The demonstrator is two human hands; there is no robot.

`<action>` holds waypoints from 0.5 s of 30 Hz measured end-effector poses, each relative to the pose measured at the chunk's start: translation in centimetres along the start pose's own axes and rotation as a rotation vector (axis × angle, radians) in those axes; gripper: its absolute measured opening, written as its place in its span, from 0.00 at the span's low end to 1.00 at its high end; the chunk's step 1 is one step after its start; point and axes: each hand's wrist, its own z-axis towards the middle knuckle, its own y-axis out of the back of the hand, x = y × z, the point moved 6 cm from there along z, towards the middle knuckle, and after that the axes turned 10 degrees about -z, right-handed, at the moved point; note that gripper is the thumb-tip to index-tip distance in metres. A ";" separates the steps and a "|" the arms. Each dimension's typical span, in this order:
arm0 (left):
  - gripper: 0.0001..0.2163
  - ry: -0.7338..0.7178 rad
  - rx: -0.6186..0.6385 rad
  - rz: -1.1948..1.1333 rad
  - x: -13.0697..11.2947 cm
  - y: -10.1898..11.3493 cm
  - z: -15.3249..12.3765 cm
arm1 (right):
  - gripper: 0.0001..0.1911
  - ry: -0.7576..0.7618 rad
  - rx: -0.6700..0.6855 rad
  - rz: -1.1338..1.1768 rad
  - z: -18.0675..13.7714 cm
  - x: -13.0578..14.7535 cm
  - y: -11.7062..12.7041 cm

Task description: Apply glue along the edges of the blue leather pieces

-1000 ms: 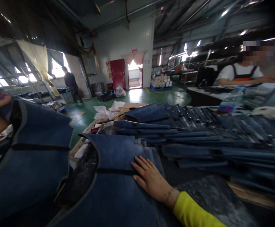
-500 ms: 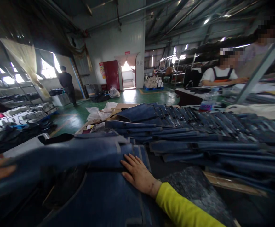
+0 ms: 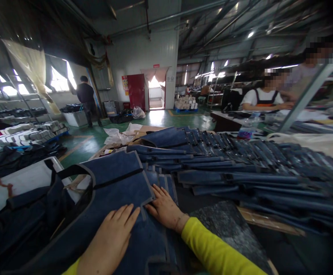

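A dark blue fabric piece [image 3: 120,187] with grey edging, a black band across it and a curved cut-out lies spread in front of me. My left hand [image 3: 111,233] rests on it, palm down, fingers stretched out. Just right of it, my right hand [image 3: 168,208] lies flat at the piece's right edge, fingertips touching the edging and the blue layers [image 3: 166,183] beneath. A black strap [image 3: 73,170] loops off the piece's left side. Lower down, a grey-edged pocket-like shape [image 3: 160,263] shows in part.
Folded blue pieces [image 3: 252,177] are stacked to the right, with clear-wrapped ones [image 3: 229,145] behind. A dark speckled sheet [image 3: 226,225] lies by my right forearm. At left is a white panel [image 3: 26,175]. People [image 3: 265,97] work beyond; another person [image 3: 86,97] stands far left.
My left hand has come from the far left to the middle, onto the fabric. The blurred, raised piece now lies flatter, its cut-out in view. My right hand stays nearly in place.
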 end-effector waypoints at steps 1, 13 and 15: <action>0.31 0.022 0.018 0.026 -0.3 -1.2 0.8 | 0.23 0.003 0.000 -0.003 0.0 0.0 0.0; 0.27 -0.313 -0.188 0.138 0.1 3.0 -1.3 | 0.26 0.007 0.013 -0.030 0.0 -0.2 -0.2; 0.22 -0.471 -0.210 0.224 -1.0 3.8 -3.3 | 0.27 0.023 0.022 -0.043 0.0 -0.2 -0.4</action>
